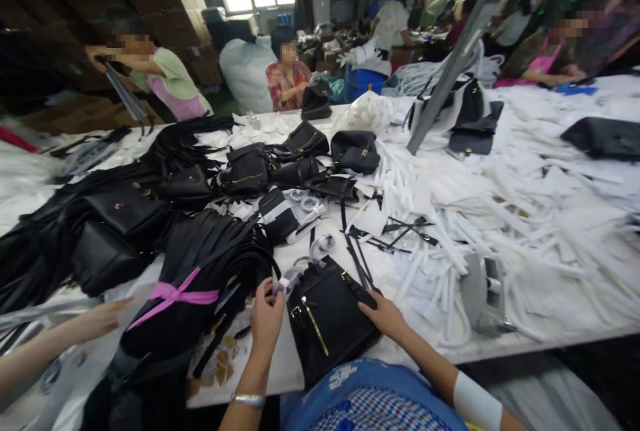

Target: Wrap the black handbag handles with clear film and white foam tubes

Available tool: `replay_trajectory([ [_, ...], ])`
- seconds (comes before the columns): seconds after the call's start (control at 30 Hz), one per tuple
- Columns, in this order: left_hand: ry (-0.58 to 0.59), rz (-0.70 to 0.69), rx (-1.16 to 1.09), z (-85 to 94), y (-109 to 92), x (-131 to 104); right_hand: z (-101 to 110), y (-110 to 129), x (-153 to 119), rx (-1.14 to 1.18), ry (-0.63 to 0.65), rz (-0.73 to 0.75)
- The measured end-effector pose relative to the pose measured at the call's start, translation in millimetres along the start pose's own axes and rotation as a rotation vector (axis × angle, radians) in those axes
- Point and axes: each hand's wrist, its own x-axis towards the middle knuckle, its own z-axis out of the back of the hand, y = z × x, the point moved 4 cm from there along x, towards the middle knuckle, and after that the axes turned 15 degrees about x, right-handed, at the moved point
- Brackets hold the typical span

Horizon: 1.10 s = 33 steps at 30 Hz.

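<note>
A black bag (333,324) with gold zippers and buckles lies on the white-covered table in front of me, close against my blue apron. My right hand (386,316) grips the bag's right edge, thumb on top. Beside the bag's upper left corner, my left hand (269,311) is closed, its fingers pinching a clear plastic strip with a whitish end (285,280). More clear plastic (320,250) curls above the bag, and dark straps (356,259) extend beyond its top. Exactly how the strip joins the bag cannot be made out.
Left of me lies a bundle of black straps (200,258) tied with a pink band (180,294); another person's hand (103,319) reaches beside it. Several black bags (355,151) cover the middle. White strips (445,271) and a tape dispenser (485,291) lie right. A grey post (450,58) rises beyond.
</note>
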Motion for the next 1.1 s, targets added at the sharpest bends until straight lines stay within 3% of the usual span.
replay_trajectory([
  [0.07,-0.099,-0.220,0.182,3.9,-18,10,-5,3,-1,-0.020,0.004,0.050],
  [0.1,-0.086,-0.364,0.236,-1.1,-29,11,-7,10,-2,-0.039,-0.007,0.100],
  [0.2,0.184,-0.829,0.302,-35.2,-60,-2,-6,45,-5,-0.079,-0.024,0.237],
  [0.27,0.314,-1.027,0.341,-55.0,-71,-11,-2,76,-4,-0.144,0.008,0.312],
  [0.37,0.260,-1.104,0.369,-62.5,-80,-6,8,123,4,-0.366,0.132,0.366],
  [0.47,0.228,-1.105,0.320,-51.4,-88,7,21,165,15,-0.567,0.264,0.417],
  [0.57,0.367,-1.023,0.192,-34.5,-98,10,31,201,18,-0.678,0.376,0.503],
  [0.63,0.536,-0.883,0.064,-26.0,-103,1,32,219,16,-0.743,0.452,0.529],
  [0.77,1.048,-0.396,-0.326,-27.8,-101,-35,15,240,18,-0.867,0.604,0.644],
  [0.83,1.158,-0.102,-0.516,-35.1,-92,-47,2,242,28,-0.831,0.604,0.794],
  [0.9,1.092,0.125,-0.638,-44.9,-78,-47,-4,235,46,-0.680,0.499,0.898],
  [0.97,0.961,0.271,-0.689,-56.2,-60,-37,2,215,69,-0.436,0.300,0.884],
  [1.03,0.878,0.341,-0.661,-68.4,-42,-26,22,179,93,-0.168,0.029,0.735],
  [1.1,0.854,0.338,-0.575,-80.1,-27,-21,51,130,114,0.027,-0.262,0.455],
])
